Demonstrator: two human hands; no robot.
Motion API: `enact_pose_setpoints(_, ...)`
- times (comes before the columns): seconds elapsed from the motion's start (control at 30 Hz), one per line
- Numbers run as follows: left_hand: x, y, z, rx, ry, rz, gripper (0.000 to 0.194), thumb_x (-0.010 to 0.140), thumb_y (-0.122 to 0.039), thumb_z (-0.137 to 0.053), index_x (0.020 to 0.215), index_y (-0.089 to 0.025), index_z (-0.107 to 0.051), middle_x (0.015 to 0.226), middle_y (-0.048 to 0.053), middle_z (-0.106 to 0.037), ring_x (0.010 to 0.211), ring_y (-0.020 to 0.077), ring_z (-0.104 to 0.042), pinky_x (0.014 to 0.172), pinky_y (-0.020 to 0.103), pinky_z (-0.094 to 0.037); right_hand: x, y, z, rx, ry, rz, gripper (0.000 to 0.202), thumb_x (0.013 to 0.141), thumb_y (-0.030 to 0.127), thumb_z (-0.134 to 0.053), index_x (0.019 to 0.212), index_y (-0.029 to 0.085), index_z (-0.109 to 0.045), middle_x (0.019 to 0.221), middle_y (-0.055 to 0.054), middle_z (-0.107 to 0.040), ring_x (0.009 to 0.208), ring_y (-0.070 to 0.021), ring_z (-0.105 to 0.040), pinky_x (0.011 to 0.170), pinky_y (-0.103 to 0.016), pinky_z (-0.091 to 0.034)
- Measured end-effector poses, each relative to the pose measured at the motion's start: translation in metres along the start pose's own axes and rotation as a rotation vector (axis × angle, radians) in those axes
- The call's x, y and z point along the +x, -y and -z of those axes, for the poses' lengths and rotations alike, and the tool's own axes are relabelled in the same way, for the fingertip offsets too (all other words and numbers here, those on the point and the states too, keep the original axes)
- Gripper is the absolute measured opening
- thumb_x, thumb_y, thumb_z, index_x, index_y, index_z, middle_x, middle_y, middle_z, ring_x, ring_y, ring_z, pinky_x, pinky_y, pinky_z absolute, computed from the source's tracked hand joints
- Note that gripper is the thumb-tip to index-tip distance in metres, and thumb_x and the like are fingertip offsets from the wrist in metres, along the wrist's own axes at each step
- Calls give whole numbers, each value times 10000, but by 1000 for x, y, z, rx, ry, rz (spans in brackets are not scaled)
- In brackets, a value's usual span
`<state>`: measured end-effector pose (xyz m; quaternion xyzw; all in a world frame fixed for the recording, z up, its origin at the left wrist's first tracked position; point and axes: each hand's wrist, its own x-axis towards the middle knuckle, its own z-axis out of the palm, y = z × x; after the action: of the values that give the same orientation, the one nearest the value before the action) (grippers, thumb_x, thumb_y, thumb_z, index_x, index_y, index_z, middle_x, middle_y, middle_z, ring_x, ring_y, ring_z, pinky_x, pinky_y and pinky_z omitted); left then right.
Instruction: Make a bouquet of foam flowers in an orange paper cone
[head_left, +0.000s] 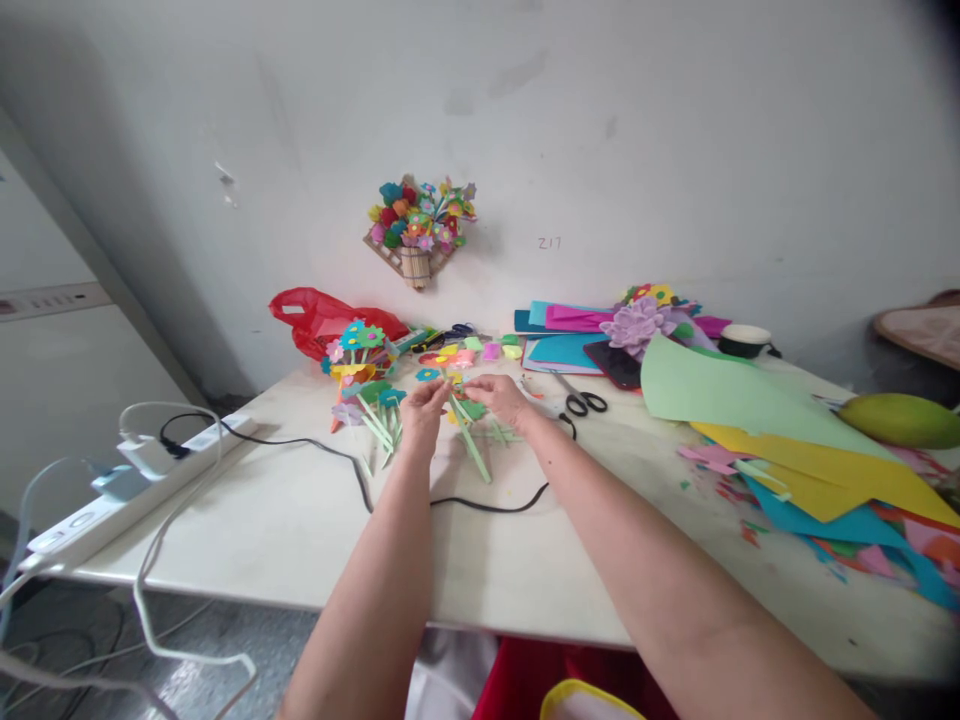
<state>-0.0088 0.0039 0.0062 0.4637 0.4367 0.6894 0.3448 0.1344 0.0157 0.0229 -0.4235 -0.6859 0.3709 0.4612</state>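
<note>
Forearms; left hand, right hand pinched near strip.

Red clothing, yellow edging

Left of the scissors: small piece at left grip and right grip, too small/blurred to identify. Farther left: red bag, contents hidden; white cabinet cut off by frame. Behind-right of scissors: dark slab, partly covered by purple flower. Far right: green oval thing, brown-edged seat, both cut off.
</note>
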Motion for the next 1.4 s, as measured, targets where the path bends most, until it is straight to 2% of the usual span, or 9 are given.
enact_pose_setpoints(0.1,0,0,0,-29,-21,-27,375,545,-450,-768,763,-152,-704,672,14,-646,586,102,-545,490,194,-402,-5,6,-2,59,154,-106,128,740,185,-622,801,118,-714,713,-15,-677,670,-121,-586,701,-260,-455)
enact_pose_setpoints(0.23,-1,-4,0,-84,-31,-55,330,574,-430,-752,741,-152,-692,648,6,-627,554,89,-521,465,188,-381,-10,10,-2,81,255,-189,41,692,130,-660,708,115,-695,603,20,-627,581,-87,-524,645,-231,-418)
enact_pose_setpoints(0.43,-2,-7,-1,-129,-18,7,319,526,-385,-786,701,-154,-654,586,-18,-583,540,97,-541,457,193,-370,-11,16,-3,49,156,-151,131,708,93,-588,587,140,-576,533,52,-563,513,-65,-471,534,-197,-346)
enact_pose_setpoints(0.53,-3,-6,0,-98,57,42,308,512,-370,-796,664,-147,-648,587,-16,-579,544,96,-540,477,199,-385,-11,21,-4,80,188,-131,159,734,88,-536,592,157,-516,517,51,-553,508,-71,-508,510,-186,-355)
enact_pose_setpoints(0.7,-4,-5,1,-72,122,50,295,536,-371,-792,600,-148,-610,564,-19,-556,552,91,-525,511,201,-400,-10,22,-1,16,204,-54,149,718,77,-531,593,159,-532,497,64,-523,479,-64,-478,513,-187,-367)
enact_pose_setpoints(0.83,-3,-4,2,-133,51,54,309,542,-372,-791,602,-154,-580,567,-21,-553,559,88,-524,508,191,-392,-5,9,7,3,231,-69,181,747,185,-588,574,155,-542,509,47,-533,479,-67,-466,517,-201,-374)
enact_pose_setpoints(1.0,-2,-5,4,-200,-51,88,336,539,-388,-793,648,-159,-572,614,-9,-588,611,108,-575,510,190,-393,2,-12,19,-31,187,-85,277,699,388,-683,600,154,-573,499,59,-508,430,-55,-412,452,-199,-316)
enact_pose_setpoints(1.23,-6,-3,2,-136,78,159,381,539,-423,-797,587,-143,-544,637,33,-626,593,122,-595,515,214,-430,1,-17,26,-48,156,-63,371,636,508,-705,614,152,-603,504,59,-514,415,-46,-384,418,-187,-286)
enact_pose_setpoints(1.4,-8,2,-1,-114,149,212,376,552,-428,-796,629,-122,-590,649,69,-653,576,140,-615,534,244,-471,-2,-15,35,-89,170,-91,348,693,479,-675,597,156,-589,536,39,-547,432,-55,-403,437,-191,-334)
